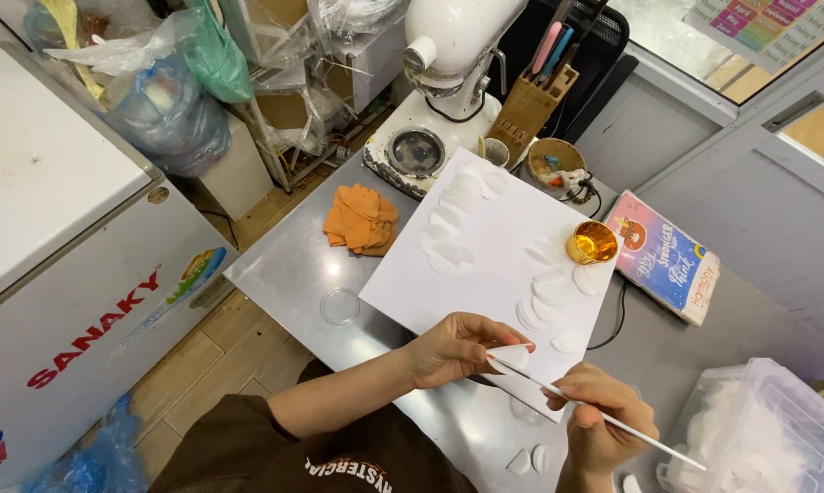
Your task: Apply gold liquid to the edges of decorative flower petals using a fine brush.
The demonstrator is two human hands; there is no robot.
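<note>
My left hand [453, 347] pinches a small white petal-shaped piece [510, 354] over the near edge of a white board [503, 237]. A thin white brush [613, 422] is gripped in my right hand [599, 422], its tip touching that piece. Rows of similar white petals [457, 215] lie on the board's left side, and more [549, 292] on its right. A small gold cup [592, 243] stands at the board's right edge.
A steel table [284, 265] carries an orange cloth [362, 219], a clear round dish [340, 306], a white stand mixer [444, 73], a knife block [529, 105], a colourful box [667, 256] and a clear plastic tub [759, 434]. A white chest freezer [56, 228] stands left.
</note>
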